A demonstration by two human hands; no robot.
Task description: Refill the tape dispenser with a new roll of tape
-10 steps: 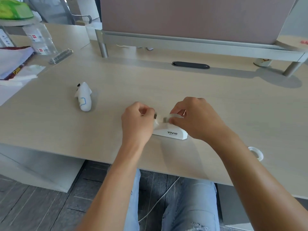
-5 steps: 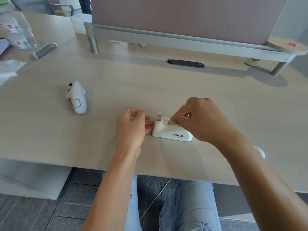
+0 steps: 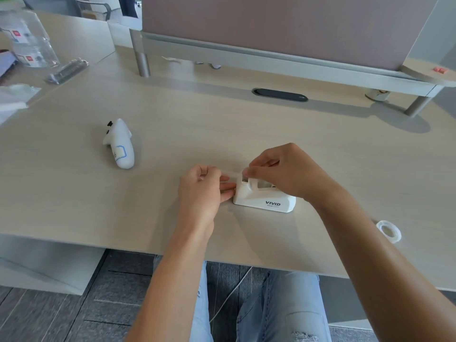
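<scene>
A white tape dispenser [image 3: 264, 199] marked VIVID stands on the light wood desk [image 3: 222, 124] near its front edge. My right hand [image 3: 283, 172] rests over its top, thumb and forefinger pinched on a clear strip of tape [image 3: 230, 172] at the cutter end. The strip runs left to my left hand [image 3: 206, 191], whose fingers pinch its free end and touch the dispenser's left side. The roll inside is mostly hidden by my right hand. A second, nearly clear tape roll [image 3: 388, 230] lies flat on the desk to the right, beyond my right forearm.
A white handheld controller [image 3: 121, 144] lies on the desk to the left. A plastic bottle [image 3: 29, 43], a clear packet [image 3: 66, 70] and papers [image 3: 12, 99] sit far left. A partition on a metal rail [image 3: 271, 58] and a cable slot [image 3: 280, 95] bound the back.
My left hand has drawn back a little from the dispenser, and a strip of tape is now stretched between both hands. The camera has tilted, shifting the scene in the frame.
</scene>
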